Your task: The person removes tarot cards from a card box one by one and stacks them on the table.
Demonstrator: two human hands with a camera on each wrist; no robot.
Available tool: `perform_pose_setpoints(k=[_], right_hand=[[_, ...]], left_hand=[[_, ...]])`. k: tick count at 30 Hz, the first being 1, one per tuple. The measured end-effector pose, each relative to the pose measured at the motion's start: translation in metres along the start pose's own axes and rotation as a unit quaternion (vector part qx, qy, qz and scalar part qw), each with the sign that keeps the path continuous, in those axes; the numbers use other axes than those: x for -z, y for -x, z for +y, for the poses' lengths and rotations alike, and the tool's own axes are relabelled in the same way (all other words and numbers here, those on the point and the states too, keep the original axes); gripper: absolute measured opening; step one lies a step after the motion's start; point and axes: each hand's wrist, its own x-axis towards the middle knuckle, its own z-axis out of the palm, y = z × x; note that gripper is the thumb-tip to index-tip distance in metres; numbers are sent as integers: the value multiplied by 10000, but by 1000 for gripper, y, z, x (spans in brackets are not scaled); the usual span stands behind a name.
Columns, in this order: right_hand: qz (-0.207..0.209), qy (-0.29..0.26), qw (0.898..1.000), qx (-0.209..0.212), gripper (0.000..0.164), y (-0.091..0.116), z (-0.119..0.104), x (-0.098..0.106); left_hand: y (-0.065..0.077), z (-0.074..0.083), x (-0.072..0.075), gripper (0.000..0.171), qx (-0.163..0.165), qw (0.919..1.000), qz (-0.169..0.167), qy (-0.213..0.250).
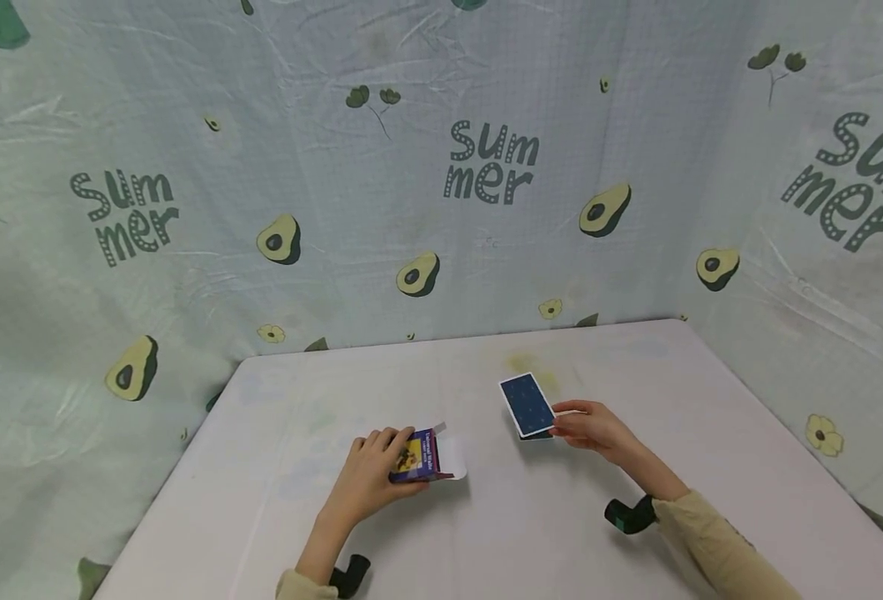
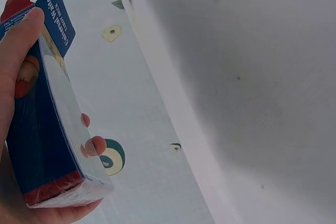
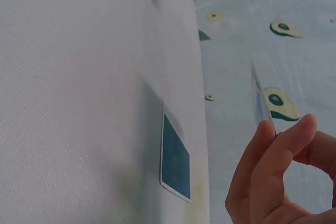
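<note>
My left hand [image 1: 370, 477] grips a blue tarot card box [image 1: 411, 457] above the left middle of the table. The box's end flap stands out toward the right, and its lettering [image 2: 59, 20] reads "Universal Waite Tarot Deck" in the left wrist view. To the right, my right hand [image 1: 593, 429] pinches a dark blue, white-edged playing-size tarot card [image 1: 527, 404] by its edge. In the right wrist view this card [image 3: 264, 100] appears nearly edge-on between thumb and fingers. Below it a blue-backed tarot card [image 3: 176, 161] lies on the table, mostly covered by the held one in the head view.
The white-covered table [image 1: 321, 400] ends at a cloth backdrop [image 1: 336, 183] printed with avocados and "summer". Black wrist devices sit at the left wrist [image 1: 350, 575] and the right wrist [image 1: 631, 515]. A yellowish stain [image 1: 531, 367] marks the cover behind the cards.
</note>
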Motion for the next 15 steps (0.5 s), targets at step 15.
perform_pose_setpoints(k=[15], right_hand=[[71,-97,9987,-491,48,-15,5,-3]], left_hand=[[-5,7,1,76,-152,9996,-201,86]])
